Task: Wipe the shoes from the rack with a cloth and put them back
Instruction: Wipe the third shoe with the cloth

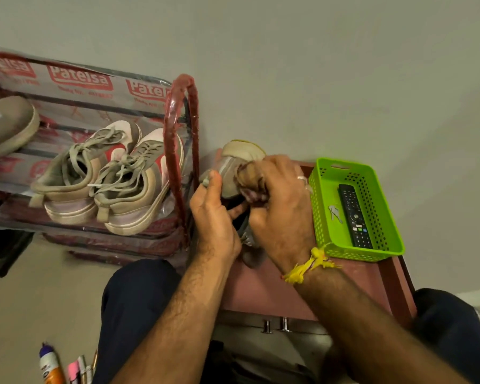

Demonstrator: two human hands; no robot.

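**Caller:** The wiping step was in hand. The left hand point(215, 217) gripped the shoe point(234, 167) from its nine o'clock side, thumb laid up along the sole edge and the other fingers curled under, steadying it over the maroon cabinet top point(263, 289).

**Analyst:** And the right hand point(281, 200) had its fingers bunched tight round the cloth point(250, 180), pressing it onto the shoe's upper, just behind the toe (the toe pointed to twelve o'clock, at the wall).

**Caller:** What did the next move call for?

**Analyst:** By my reading, turning the shoe to reach its far side and heel, then carrying it to the rack point(182, 162) at nine o'clock, where the finished-looking pair point(108, 176) sat.

**Caller:** What couldn't we see?

**Analyst:** Most of the shoe's body lay behind both hands, and the cloth was mostly buried in the fist. At three o'clock the green basket point(383, 189) held a remote point(354, 214); the small grey thing beside it was hard to make out.
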